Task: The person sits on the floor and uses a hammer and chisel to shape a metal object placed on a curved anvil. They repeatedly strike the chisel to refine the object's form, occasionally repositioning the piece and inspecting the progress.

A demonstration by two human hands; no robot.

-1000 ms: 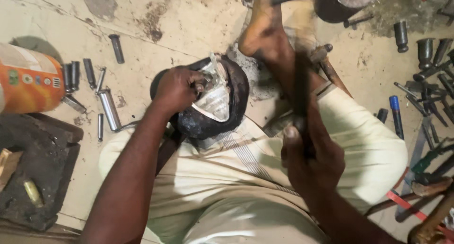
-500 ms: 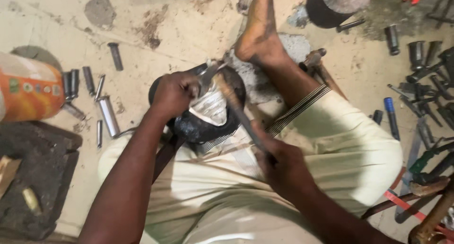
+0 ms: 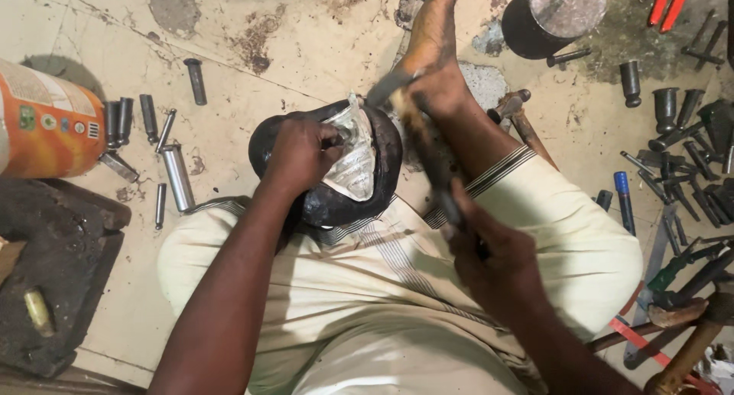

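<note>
Down swings the hammer (image 3: 413, 127) since half a second ago, its head now blurred beside the foot (image 3: 432, 58). Right hand (image 3: 489, 253) clenched on its handle; left hand (image 3: 302, 154) grasping the thin metal piece (image 3: 353, 162) on the black round block (image 3: 340, 204). Shaping blows are under way, I'd judge; the next strike calls for a steady hold.

An orange canister (image 3: 42, 120) is seen at the far left, with grey metal sockets (image 3: 145, 135) strewn beside it. A dark block (image 3: 53, 280) is laid near left. A black cylinder (image 3: 554, 16) is set far right, above scattered punches (image 3: 680, 127) and red-handled pliers (image 3: 665, 1).
</note>
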